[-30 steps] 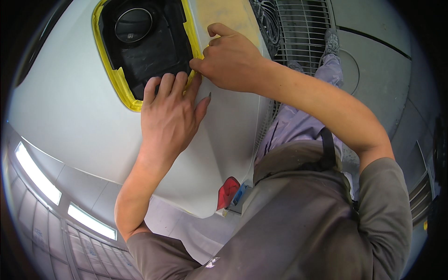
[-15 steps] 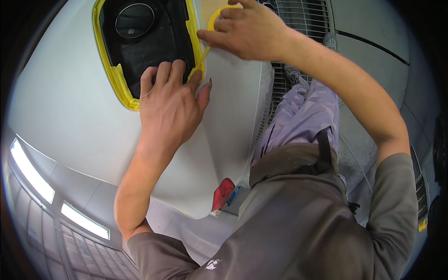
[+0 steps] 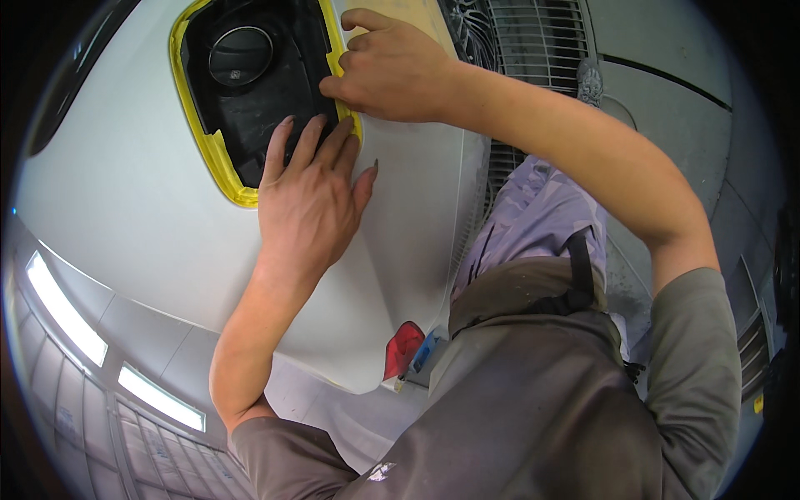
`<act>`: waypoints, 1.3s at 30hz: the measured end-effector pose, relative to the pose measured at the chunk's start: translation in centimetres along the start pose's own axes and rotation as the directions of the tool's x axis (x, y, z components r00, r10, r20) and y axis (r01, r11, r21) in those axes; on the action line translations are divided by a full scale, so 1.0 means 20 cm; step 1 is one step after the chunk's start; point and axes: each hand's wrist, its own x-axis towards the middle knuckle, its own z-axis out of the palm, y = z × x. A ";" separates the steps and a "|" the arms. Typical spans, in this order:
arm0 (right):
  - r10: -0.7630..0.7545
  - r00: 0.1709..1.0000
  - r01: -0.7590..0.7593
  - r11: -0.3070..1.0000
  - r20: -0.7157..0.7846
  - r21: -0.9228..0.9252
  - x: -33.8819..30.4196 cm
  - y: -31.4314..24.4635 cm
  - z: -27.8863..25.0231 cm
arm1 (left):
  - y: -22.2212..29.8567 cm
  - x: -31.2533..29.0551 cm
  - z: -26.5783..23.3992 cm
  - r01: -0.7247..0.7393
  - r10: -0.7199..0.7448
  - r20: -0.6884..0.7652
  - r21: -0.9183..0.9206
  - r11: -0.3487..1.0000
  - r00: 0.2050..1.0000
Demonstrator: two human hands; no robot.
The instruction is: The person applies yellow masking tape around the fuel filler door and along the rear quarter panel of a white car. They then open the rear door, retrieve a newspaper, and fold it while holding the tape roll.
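Returning down from the panel's top edge, right hand (image 3: 396, 71) pinches yellow masking tape (image 3: 206, 146) running upright along the black filler recess (image 3: 267, 92); left hand (image 3: 308, 200) presses flat, fingers spread, beside the fuel cap (image 3: 239, 55) on the white car panel (image 3: 125, 208).

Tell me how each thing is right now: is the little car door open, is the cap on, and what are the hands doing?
Fuel filler opening: open, black recess showing.
Filler cap: in place in the recess.
Yellow tape: stuck around the opening's rim.
Left hand: flat on the white car panel, fingers spread over the opening's lower edge.
Right hand: curled, fingertips pressing the tape on the right rim.
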 end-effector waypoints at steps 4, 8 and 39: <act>0.426 0.849 -0.464 0.884 -0.313 -0.057 0.05 0.13 -0.11 | 0.01 -0.02 0.01 0.023 -0.025 0.089 0.016 1.000 0.996; 0.350 0.932 -0.342 0.935 -0.088 0.096 -0.04 0.14 -0.18 | 0.01 0.03 0.02 0.003 -0.005 0.025 0.061 0.998 1.000; 0.071 0.975 -0.103 0.985 0.213 0.140 -0.18 -0.51 -0.37 | 1.09 -0.71 0.40 0.283 -0.508 0.147 -0.938 0.200 0.849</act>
